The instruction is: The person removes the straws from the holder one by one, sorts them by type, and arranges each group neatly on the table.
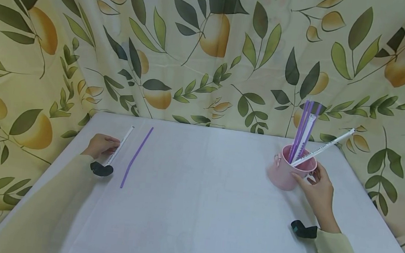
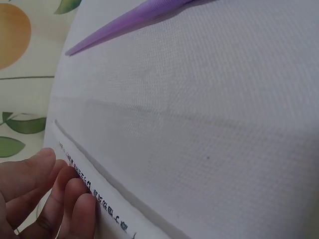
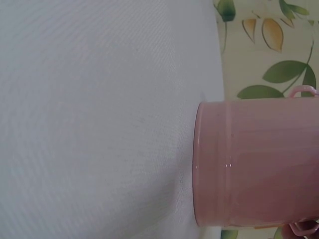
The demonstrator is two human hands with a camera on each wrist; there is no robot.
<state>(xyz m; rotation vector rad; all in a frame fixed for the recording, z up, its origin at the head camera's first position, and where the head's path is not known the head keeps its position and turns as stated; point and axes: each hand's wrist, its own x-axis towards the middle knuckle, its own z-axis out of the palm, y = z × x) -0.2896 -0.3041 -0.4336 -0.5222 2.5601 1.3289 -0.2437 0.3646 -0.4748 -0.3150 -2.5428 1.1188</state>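
On the left of the table lies a white paper-wrapped straw (image 1: 124,139) with dark printed characters. My left hand (image 1: 103,146) is beside it, its bent fingertips touching the wrapper's edge; in the left wrist view the thumb stays apart from the straw (image 2: 107,196). To the right of it lies a bare purple straw (image 1: 135,159), whose ribbed part and pointed end show in the left wrist view. My right hand (image 1: 317,193) grips a pink cup (image 1: 285,176) by its handle side, thumb against the wall. Several purple straws (image 1: 300,127) and white wrapped straws (image 1: 331,144) lean in the cup.
A white cloth covers the table (image 1: 195,206). Behind it and at both sides hangs a curtain (image 1: 199,82) printed with fruit and leaves. A small black device (image 1: 102,169) sits at the left wrist, another black device (image 1: 303,229) at the right.
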